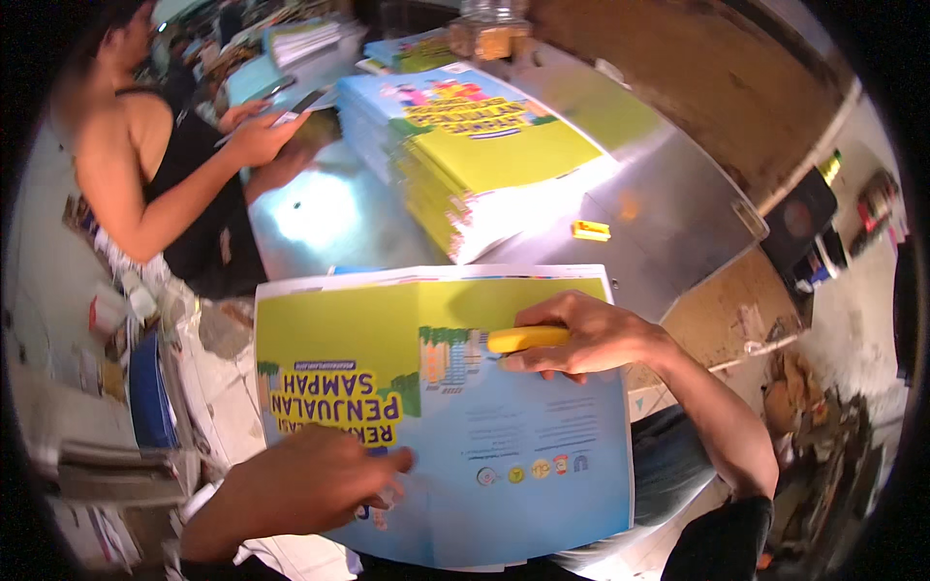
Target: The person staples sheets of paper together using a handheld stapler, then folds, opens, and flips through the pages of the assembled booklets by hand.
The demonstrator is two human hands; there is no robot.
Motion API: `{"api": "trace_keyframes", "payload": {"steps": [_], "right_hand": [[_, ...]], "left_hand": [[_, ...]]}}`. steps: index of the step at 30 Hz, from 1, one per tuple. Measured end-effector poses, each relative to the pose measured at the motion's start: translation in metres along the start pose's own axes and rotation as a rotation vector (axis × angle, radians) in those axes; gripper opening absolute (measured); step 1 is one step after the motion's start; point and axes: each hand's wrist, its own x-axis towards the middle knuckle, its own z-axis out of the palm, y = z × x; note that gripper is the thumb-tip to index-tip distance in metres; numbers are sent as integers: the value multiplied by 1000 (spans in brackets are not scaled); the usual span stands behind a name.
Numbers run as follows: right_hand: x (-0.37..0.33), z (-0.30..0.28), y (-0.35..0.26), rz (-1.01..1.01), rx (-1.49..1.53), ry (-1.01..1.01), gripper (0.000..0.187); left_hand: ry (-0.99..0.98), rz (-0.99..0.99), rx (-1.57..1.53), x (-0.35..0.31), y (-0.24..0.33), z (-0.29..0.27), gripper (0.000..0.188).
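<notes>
A printed booklet cover sheet (513, 407), green above and blue below, lies spread over my lap with its print upside down to me. A fold line runs down its middle. My right hand (591, 339) is closed around a yellow stapler-like tool (528, 338), over the right half of the sheet; its exact kind is not clear. Above the lower left part of the sheet is my left hand (300, 484), somewhat blurred, index finger stretched toward the fold and thumb apart from it. Nothing shows plainly in that hand.
A tall stack of matching booklets (504, 165) stands on the shiny metal table (678, 213) ahead. Beside it lies a small yellow box (591, 230). At the left, another person (145, 165) holds a phone-like thing. A black device (799, 228) is at the right.
</notes>
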Motion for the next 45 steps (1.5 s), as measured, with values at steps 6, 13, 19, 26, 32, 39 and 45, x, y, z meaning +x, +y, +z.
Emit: {"api": "trace_keyframes", "payload": {"steps": [6,13,19,26,32,39,45], "right_hand": [[4,-46,77,-682,-1430,935,35],[-3,-43,85,74,-1197,979,43],[-11,-40,71,41,-872,988,42],[-3,-17,33,-324,-772,986,39],[7,-1,25,-440,-745,680,59],[-1,6,30,-507,-737,595,69],[10,11,16,-706,-679,553,66]], "left_hand": [[459,-483,111,5,-28,-12,50],[667,-335,191,58,-75,-15,114],[599,-402,93,63,-80,-30,134],[591,-369,177,65,-80,-28,130],[541,-259,247,48,-72,-12,128],[791,-496,193,0,-77,25,120],[1172,-1088,-988,-82,-138,137,88]]}}
